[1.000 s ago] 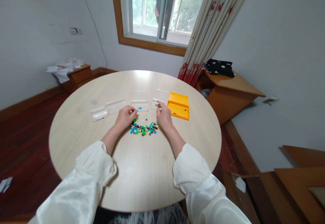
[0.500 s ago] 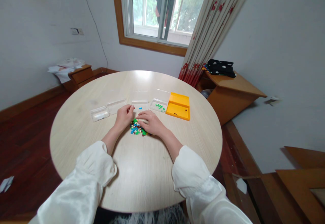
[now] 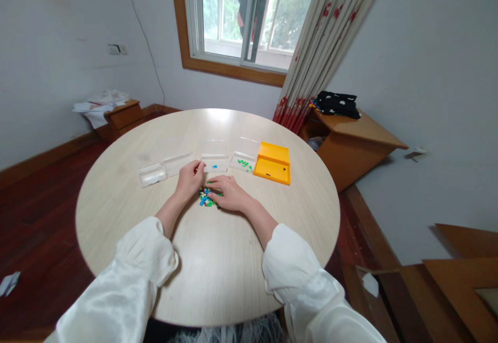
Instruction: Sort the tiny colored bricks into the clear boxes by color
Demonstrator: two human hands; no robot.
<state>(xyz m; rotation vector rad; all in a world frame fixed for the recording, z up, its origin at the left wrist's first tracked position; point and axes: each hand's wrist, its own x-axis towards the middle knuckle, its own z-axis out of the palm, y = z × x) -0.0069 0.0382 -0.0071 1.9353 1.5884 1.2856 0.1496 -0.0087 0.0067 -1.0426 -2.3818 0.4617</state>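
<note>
A pile of small blue, green, white and dark pieces lies on the round pale table. My left hand is at the pile's left edge, fingers pinched together; what they hold, if anything, is too small to name. Over the right part of the pile lies my right hand, its fingers spread and touching the pieces. Beyond the hands, a clear box holds a blue piece, and another clear box holds several green pieces. The open yellow case has a few dark pieces inside.
Two further clear boxes stand at the left, one with something whitish inside and one beside it. A wooden cabinet with black cloth stands beyond the table's right edge, near the curtain.
My right hand has moved slightly down and left over the pile, covering its right part. My left hand has hardly moved.
</note>
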